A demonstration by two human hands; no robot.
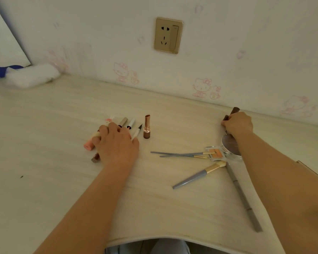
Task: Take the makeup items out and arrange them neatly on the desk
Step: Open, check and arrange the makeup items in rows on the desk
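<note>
On the pale desk [44, 143] my left hand [116, 143] lies over a row of slim makeup tubes and pens [128, 123], fingers spread across them; a peach tube [89, 145] pokes out at its left. A rose-gold lipstick [146, 127] stands upright just right of that row. My right hand [237, 124] grips a dark brown tube [234, 110] near the wall. Below it sit a round compact [229, 143] and an orange blush palette [216, 154]. Two thin brushes [180, 154], a thicker blue-grey brush [196, 175] and a long grey pencil [242, 197] lie loose.
A rolled white cloth [32, 75] and a blue-and-white board [0, 44] stand at the back left corner. A wall socket [168, 35] is above the desk. The desk's curved front edge [154, 239] is close to my body.
</note>
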